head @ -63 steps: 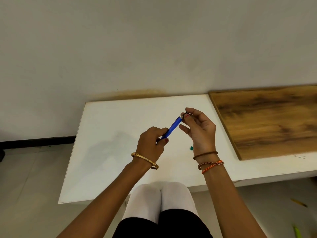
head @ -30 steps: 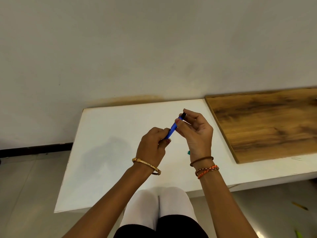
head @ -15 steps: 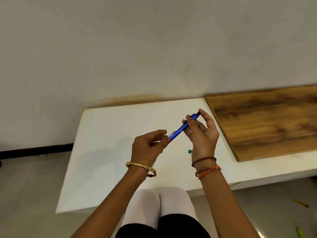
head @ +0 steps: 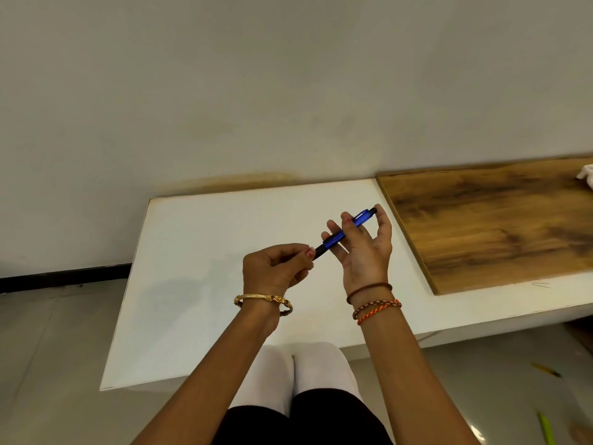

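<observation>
Blue pen (head: pixel 348 231): held in the air above the white table (head: pixel 199 252), slanting up to the right. Left hand (head: pixel 276 268): pinches the pen's lower black tip. Right hand (head: pixel 365 255): fingers loosely curled round the barrel, thumb at the top end. Wooden board (head: pixel 487 226): on the table, right of the hands.

you've got a white table (head: pixel 199 284) pushed against a plain pale wall (head: pixel 256 91), with a brownish stain (head: pixel 237 181) on the wall along the table's back edge. a wooden board (head: pixel 497 226) lies flat on the table's right part and runs out of frame. something white and crumpled (head: pixel 586 175) sits on it at the frame edge, can't tell what. thin dark marks (head: pixel 540 284) just off the board's near corner. grey floor tiles (head: pixel 48 364) to your left, black skirting (head: pixel 64 274) at the wall foot. on the floor to your right: a yellow stick-like thing (head: pixel 545 369) and a green one (head: pixel 545 431)
</observation>
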